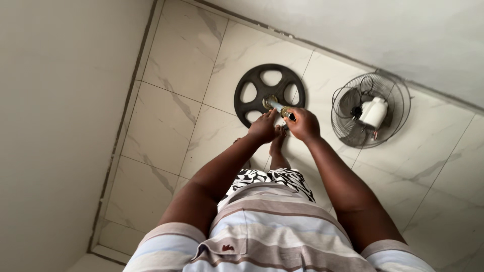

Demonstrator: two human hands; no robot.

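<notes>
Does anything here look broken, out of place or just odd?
Yes. A fan head lies flat on the tiled floor near the wall, its wire cage and white motor facing up, with no stand attached. Its round dark base sits apart, where the left hand and right hand grip a metal pole.

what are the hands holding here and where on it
Both hands grip the upper end of a metal pole rising from a round black fan base: right hand around the top, left hand beside it.
</notes>
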